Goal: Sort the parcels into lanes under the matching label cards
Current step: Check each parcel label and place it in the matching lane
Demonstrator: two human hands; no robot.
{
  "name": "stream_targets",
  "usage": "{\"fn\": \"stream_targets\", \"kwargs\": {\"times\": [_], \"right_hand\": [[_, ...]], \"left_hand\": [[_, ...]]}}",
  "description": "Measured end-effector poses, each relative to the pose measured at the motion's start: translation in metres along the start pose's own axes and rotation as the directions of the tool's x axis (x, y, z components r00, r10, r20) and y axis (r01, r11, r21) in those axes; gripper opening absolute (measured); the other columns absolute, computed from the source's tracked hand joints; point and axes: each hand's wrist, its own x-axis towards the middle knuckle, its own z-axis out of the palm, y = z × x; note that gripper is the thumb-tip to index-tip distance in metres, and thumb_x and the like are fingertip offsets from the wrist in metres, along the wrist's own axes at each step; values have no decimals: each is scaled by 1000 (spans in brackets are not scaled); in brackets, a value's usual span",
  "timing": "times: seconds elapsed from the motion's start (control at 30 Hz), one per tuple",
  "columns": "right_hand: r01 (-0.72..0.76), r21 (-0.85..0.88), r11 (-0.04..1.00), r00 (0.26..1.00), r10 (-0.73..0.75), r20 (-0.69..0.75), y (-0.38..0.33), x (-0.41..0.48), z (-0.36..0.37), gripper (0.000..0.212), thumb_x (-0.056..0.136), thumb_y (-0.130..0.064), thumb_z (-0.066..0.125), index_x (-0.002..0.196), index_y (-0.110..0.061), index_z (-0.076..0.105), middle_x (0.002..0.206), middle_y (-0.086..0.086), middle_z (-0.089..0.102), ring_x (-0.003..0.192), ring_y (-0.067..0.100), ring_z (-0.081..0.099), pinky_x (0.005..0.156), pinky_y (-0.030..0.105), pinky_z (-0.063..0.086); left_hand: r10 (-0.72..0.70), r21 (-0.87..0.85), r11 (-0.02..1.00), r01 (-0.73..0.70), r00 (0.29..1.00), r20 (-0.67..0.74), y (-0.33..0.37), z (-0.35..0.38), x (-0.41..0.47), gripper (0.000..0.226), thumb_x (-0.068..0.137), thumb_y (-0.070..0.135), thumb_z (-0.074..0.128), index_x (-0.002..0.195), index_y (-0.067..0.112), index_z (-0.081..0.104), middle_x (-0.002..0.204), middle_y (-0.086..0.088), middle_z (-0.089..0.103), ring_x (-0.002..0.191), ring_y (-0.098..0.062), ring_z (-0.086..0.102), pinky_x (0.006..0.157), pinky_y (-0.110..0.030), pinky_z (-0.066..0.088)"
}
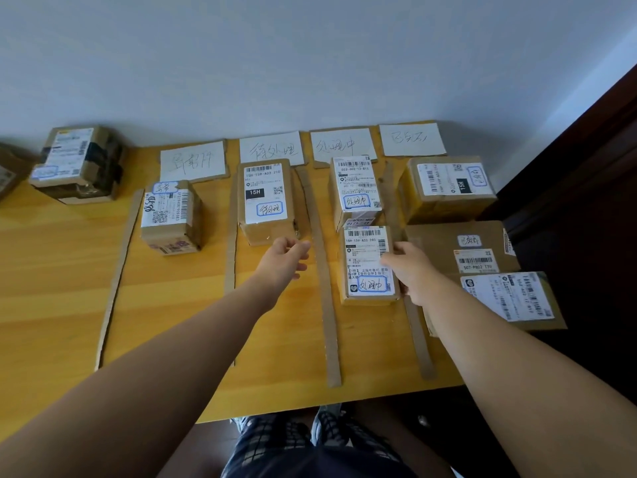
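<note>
Four white label cards lie along the wall: first card, second card, third card, fourth card. Cardboard strips split the wooden table into lanes. My right hand grips the right side of a small parcel in the third lane, just in front of another parcel. My left hand hovers with fingers apart in front of the second-lane parcel. One parcel stands in the first lane. The fourth lane holds a box, a flat box and a flat mailer.
A taped parcel sits outside the lanes at the far left, with part of another box at the frame edge. A dark wooden cabinet borders the table on the right. The table's front edge is near my legs.
</note>
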Motion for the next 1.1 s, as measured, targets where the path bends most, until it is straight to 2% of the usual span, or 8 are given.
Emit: {"fn": "stream_targets", "kwargs": {"times": [0.1, 0.3, 0.53, 0.63, 0.77, 0.9, 0.97, 1.1], "right_hand": [[8, 8, 1000, 1000, -7, -5, -4, 3, 1, 38, 95, -3, 53, 131, -10, 45, 121, 16, 64, 85, 24, 63, 53, 29, 49], [9, -51, 999, 1000, -8, 3, -8, 10, 4, 38, 94, -6, 56, 131, -11, 47, 121, 14, 65, 85, 24, 64, 52, 28, 50], [33, -109, 993, 999, -36, -26, -12, 13, 5, 30, 94, -8, 56, 124, -6, 53, 116, 12, 67, 100, 31, 67, 57, 29, 52], [74, -147, 986, 995, -84, -62, -15, 8, 2, 12, 95, -8, 52, 102, -5, 61, 99, 7, 66, 90, 27, 66, 52, 25, 47], [122, -219, 968, 984, -147, -98, -21, 3, -2, 29, 96, -11, 48, 68, -9, 44, 73, 5, 58, 56, 14, 50, 41, 17, 36], [173, -245, 954, 971, -207, -123, -32, -4, 2, 22, 96, -13, 47, 74, -11, 46, 77, 8, 56, 59, 15, 46, 63, 29, 39], [225, -289, 931, 945, -281, -169, -39, -7, 6, 23, 95, -13, 47, 72, -12, 49, 69, 4, 51, 57, 14, 45, 57, 27, 39], [304, -359, 882, 889, -399, -227, -57, -15, 24, 15, 97, -18, 43, 92, -12, 57, 76, 0, 55, 62, 12, 51, 54, 25, 43]], "left_hand": [[10, 5, 1000, -10, 1000, -1, 3, 2, 1, 30, 97, 37, 50, 116, 13, 53, 111, -6, 63, 101, -22, 61, 83, -33, 50], [16, -7, 1000, -16, 1000, -7, 6, -2, 4, 30, 97, 37, 50, 115, 14, 53, 111, -5, 63, 100, -21, 62, 84, -34, 50], [19, -3, 1000, -19, 1000, -12, 7, -8, 4, 30, 96, 38, 52, 114, 14, 54, 109, -5, 64, 101, -22, 62, 83, -34, 50], [29, 12, 1000, -29, 1000, -6, 7, -9, 4, 31, 96, 38, 51, 115, 13, 54, 109, -5, 64, 100, -22, 62, 84, -35, 51], [55, 30, 998, -56, 998, 9, 13, -7, 1, 32, 96, 37, 50, 117, 13, 53, 110, -5, 63, 100, -22, 62, 86, -36, 50], [102, 14, 995, -102, 995, 6, 27, -6, -5, 30, 96, 36, 50, 114, 12, 54, 109, -5, 64, 101, -23, 62, 86, -37, 51], [122, 1, 992, -122, 992, 4, 32, -11, -9, 30, 97, 36, 50, 114, 11, 54, 109, -6, 64, 101, -23, 62, 86, -37, 51], [139, -21, 990, -140, 989, -50, 37, -34, -21, 31, 96, 36, 51, 114, 12, 54, 107, -5, 64, 96, -20, 62, 82, -33, 50]]}}
